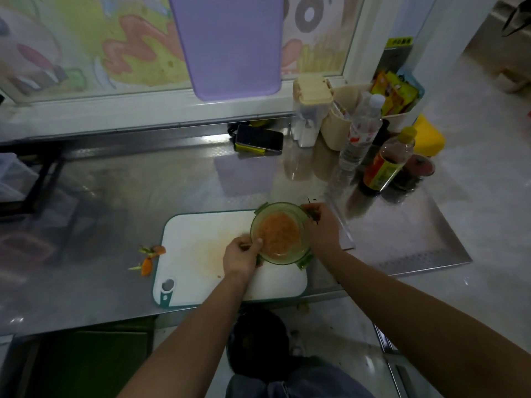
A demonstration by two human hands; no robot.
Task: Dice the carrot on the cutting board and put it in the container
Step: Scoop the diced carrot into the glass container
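Note:
A round glass container with green clips stands on the right part of the white cutting board. Finely diced carrot fills its bottom. My left hand grips the container's left rim, thumb over the edge. My right hand holds its right rim near a green clip. A few orange crumbs and stains lie on the board.
Carrot ends with green tops lie on the steel counter left of the board. At the back sit a phone, a cream holder, a clear bottle and sauce bottles. A purple board hangs above.

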